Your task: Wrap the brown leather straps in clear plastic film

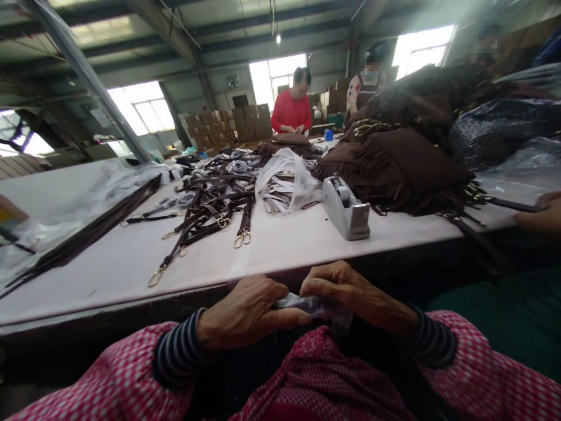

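Just off the table's front edge, my left hand [252, 310] is closed on one end of a crumpled clear plastic wrap [300, 303]. My right hand [346, 292] has its fingers curled over the other end of the same wrap, close beside the left. Whatever the wrap contains is too blurred to make out. Beyond the hands, a grey tape dispenser [350, 216] stands near the table edge. Left of it lies an open plastic bag [287, 181] with white and dark strips inside.
Dark straps with gold clasps [205, 204] spread over the white table [118, 263]. Brown fringed bags [394, 169] are piled at the right. A person in red [292, 111] works at the far side; another person's hand [543, 216] shows at the right edge.
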`<state>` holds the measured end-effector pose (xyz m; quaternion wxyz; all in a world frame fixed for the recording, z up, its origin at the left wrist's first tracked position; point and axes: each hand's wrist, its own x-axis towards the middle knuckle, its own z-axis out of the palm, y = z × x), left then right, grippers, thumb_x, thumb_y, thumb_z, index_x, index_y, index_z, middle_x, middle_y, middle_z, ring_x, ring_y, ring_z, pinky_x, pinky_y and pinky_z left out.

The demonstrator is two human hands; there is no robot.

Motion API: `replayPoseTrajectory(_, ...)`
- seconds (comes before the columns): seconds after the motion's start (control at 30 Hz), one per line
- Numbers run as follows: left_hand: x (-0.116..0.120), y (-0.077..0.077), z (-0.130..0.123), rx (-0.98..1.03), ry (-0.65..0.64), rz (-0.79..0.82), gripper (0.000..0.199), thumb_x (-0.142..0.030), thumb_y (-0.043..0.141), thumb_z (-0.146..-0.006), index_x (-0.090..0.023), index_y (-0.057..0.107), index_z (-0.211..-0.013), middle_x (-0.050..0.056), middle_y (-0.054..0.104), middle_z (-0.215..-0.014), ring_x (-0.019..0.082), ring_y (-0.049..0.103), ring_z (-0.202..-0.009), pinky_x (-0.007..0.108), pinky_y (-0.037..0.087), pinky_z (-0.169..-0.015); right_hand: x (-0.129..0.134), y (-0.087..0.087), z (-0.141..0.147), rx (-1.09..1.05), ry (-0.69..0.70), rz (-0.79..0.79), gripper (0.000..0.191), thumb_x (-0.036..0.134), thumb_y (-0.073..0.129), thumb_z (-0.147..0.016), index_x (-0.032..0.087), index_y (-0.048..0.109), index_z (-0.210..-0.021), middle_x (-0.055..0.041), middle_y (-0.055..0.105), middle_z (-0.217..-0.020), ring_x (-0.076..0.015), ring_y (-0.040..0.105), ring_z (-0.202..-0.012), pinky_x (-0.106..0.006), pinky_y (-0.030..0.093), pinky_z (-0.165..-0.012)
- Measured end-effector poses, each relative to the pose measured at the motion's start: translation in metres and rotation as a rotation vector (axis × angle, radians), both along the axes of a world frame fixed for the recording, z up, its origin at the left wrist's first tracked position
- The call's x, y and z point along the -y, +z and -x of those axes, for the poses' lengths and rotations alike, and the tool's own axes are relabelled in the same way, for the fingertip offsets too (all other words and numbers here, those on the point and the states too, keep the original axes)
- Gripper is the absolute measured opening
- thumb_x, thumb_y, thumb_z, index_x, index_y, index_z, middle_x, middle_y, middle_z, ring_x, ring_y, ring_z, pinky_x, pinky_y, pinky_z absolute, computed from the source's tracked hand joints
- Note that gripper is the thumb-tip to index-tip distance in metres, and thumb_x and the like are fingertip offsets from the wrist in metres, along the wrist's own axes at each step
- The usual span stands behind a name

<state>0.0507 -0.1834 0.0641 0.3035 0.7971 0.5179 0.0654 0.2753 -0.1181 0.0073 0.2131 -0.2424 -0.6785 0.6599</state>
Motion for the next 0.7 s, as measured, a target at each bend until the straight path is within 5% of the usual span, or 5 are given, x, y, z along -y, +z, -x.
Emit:
replayPoseTrajectory(0.13, -0.002, 0.004, 0.011, 0.096, 0.061, 0.25, 0.054, -0.07, 0.059, -0.091, -0.018, 0.059, -0.078, -0.003, 0.05, -0.066, 0.012, 0.042, -0.059, 0.027, 0.025, -0.053, -0.004, 0.0, -0.012, 0.053, 0.058, 0.024, 0.026, 0.038, 0.081, -0.083, 0.016, 0.078, -0.095, 0.0005, 0.065, -0.075, -0.0113, 0.052, -0.065, -0.022, 0.037, -0.058)
replayPoseTrajectory(0.3, -0.006, 0.017, 0.027, 0.297, -0.089, 0.586, 0.036, -0.053, 0.07, -0.087, -0.021, 0.062, -0.101, -0.002, 0.057, -0.083, 0.015, 0.049, -0.074, 0.024, 0.038, -0.064, -0.012, -0.001, -0.017, 0.114, 0.05, -0.088, 0.02, 0.036, 0.081, -0.083, 0.017, 0.079, -0.089, 0.0007, 0.065, -0.074, -0.0135, 0.054, -0.069, -0.024, 0.039, -0.062)
replayPoseTrajectory(0.4, -0.004, 0.017, 0.032, 0.155, -0.133, 0.447, 0.029, -0.046, 0.07, -0.087, -0.021, 0.061, -0.097, -0.002, 0.056, -0.085, 0.016, 0.048, -0.075, 0.025, 0.037, -0.065, -0.013, 0.0, -0.015, 0.128, 0.059, -0.168, 0.02, 0.036, 0.08, -0.084, 0.017, 0.079, -0.088, 0.0007, 0.066, -0.076, -0.0139, 0.055, -0.071, -0.024, 0.04, -0.064)
replayPoseTrajectory(0.57, 0.0, 0.006, 0.035, -0.255, -0.093, -0.083, 0.015, -0.032, 0.05, -0.096, -0.019, 0.055, -0.1, 0.006, 0.062, -0.093, 0.021, 0.052, -0.078, 0.031, 0.037, -0.071, -0.016, 0.001, -0.022, 0.186, 0.089, -0.178, 0.028, 0.043, 0.077, -0.088, 0.019, 0.078, -0.102, -0.0006, 0.07, -0.088, -0.0147, 0.059, -0.074, -0.024, 0.044, -0.065)
replayPoseTrajectory(0.7, -0.008, 0.011, 0.033, -0.495, -0.062, -0.175, 0.013, -0.02, 0.043, -0.095, -0.019, 0.055, -0.1, 0.01, 0.066, -0.092, 0.024, 0.056, -0.075, 0.033, 0.035, -0.068, -0.026, -0.012, -0.042, 0.203, 0.048, -0.143, 0.036, 0.046, 0.077, -0.087, 0.019, 0.076, -0.112, -0.0015, 0.071, -0.089, -0.0168, 0.063, -0.075, -0.026, 0.046, -0.067)
